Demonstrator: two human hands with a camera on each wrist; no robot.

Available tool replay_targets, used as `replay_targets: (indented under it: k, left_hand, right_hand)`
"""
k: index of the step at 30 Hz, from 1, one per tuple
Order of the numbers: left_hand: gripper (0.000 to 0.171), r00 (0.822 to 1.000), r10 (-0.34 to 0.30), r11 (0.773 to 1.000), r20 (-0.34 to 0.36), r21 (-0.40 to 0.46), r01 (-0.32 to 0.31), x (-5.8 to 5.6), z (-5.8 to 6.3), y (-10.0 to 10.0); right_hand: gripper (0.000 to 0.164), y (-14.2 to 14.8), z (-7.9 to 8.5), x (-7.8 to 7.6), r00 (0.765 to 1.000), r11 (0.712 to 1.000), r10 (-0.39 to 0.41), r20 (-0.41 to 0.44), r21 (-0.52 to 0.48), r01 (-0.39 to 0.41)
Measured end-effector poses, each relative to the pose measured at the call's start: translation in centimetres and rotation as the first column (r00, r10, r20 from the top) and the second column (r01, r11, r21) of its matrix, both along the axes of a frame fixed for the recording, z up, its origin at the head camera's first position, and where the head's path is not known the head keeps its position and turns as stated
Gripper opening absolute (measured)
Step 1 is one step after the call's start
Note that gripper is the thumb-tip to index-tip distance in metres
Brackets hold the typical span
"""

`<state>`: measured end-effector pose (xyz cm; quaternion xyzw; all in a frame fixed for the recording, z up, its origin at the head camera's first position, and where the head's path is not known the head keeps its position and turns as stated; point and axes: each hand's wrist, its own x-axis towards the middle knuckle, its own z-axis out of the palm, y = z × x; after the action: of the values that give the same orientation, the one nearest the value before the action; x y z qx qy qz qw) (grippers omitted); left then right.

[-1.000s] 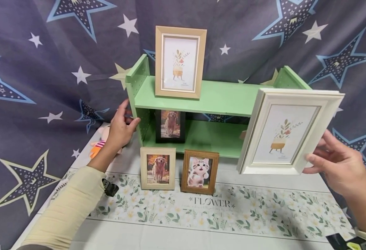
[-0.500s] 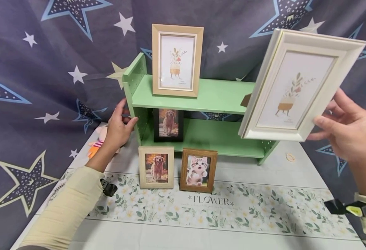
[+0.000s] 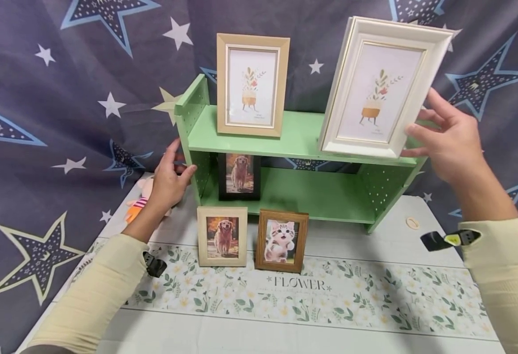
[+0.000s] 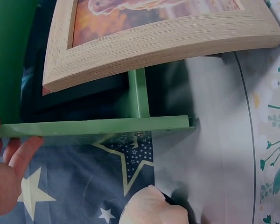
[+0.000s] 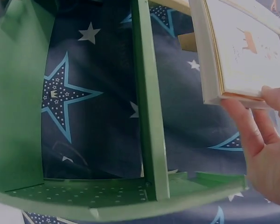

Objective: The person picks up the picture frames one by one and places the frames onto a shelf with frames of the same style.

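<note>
Right hand [image 3: 453, 135]: closed in a pinch, we note, thumb to the front and fingers reaching behind the right-hand edge of the white frame [image 3: 380, 93]. White frame: lies to the left of that grip, held low on its side, tilted, over the right half of the upper board [image 3: 305, 132]; whether its lower edge touches the board we cannot tell. Left hand [image 3: 170, 174]: fingers loosely spread, touching the left side panel [image 3: 193, 108] of the green shelf unit, nothing lifted. Set up, by our count: two pieces, the tan frame [image 3: 253, 86] on the upper board at left and the black frame [image 3: 239, 177] on the lower board beneath it. Unfinished, we judge: the white frame's release. Outlying: the pale wood frame [image 3: 222, 236] and the brown frame [image 3: 282, 241], upright side by side on the table [image 3: 241, 334] before the unit; whether they are to be shelved we cannot say.
</note>
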<state>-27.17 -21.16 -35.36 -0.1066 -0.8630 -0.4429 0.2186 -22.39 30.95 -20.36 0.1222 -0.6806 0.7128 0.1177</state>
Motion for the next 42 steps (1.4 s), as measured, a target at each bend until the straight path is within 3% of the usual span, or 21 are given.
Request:
replay_targets:
  k: [7, 16, 21, 29, 42]
  left_hand:
    - [0.072, 1.000, -0.012, 1.000, 0.002, 0.010, 0.012, -0.2, -0.1, -0.1]
    - [0.073, 1.000, -0.010, 1.000, 0.004, 0.003, 0.010, -0.2, -0.1, 0.0]
    - [0.073, 1.000, -0.003, 1.000, -0.006, -0.010, 0.003, -0.2, -0.1, -0.1]
    - [0.072, 1.000, 0.009, 1.000, 0.001, -0.019, -0.009, -0.2, -0.2, -0.1]
    - [0.073, 1.000, 0.010, 1.000, -0.012, -0.017, -0.010, -0.1, -0.2, 0.0]
  right_hand:
    - [0.071, -1.0, 0.1, -2.8, 0.990, 0.989, -0.109, 0.091, 0.112, 0.099]
    - [0.071, -1.6, -0.6, -4.5, 0.981, 0.971, -0.167, 0.100, 0.189, 0.146]
    - [0.071, -1.7, -1.1, -5.0, 0.972, 0.946, -0.206, 0.110, 0.278, 0.169]
    - [0.072, -1.8, -1.2, -5.7, 0.971, 0.944, -0.199, 0.134, 0.290, 0.154]
    - [0.070, -1.7, -1.2, -5.4, 0.969, 0.936, -0.205, 0.136, 0.316, 0.154]
